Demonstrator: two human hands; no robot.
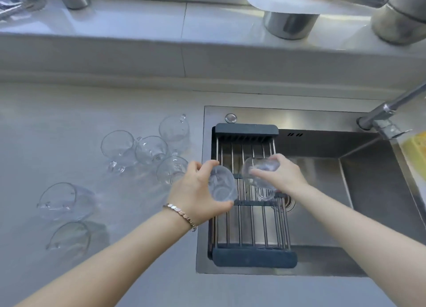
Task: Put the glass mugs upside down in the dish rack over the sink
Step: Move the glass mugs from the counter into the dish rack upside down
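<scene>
A dark-framed dish rack (246,131) with metal bars spans the left part of the steel sink (322,168). My left hand (196,191) grips a clear glass mug (222,184) tilted on its side over the rack's left edge. My right hand (281,175) holds another glass mug (260,168) over the rack's middle, turned sideways with its handle hanging low. Several more glass mugs stand on the grey counter to the left: a cluster near the sink (149,149) and two nearer me (65,202).
A chrome faucet (387,113) reaches in from the right above the sink. A yellow sponge (415,150) lies at the sink's right edge. Metal canisters (290,23) stand on the raised ledge behind the counter.
</scene>
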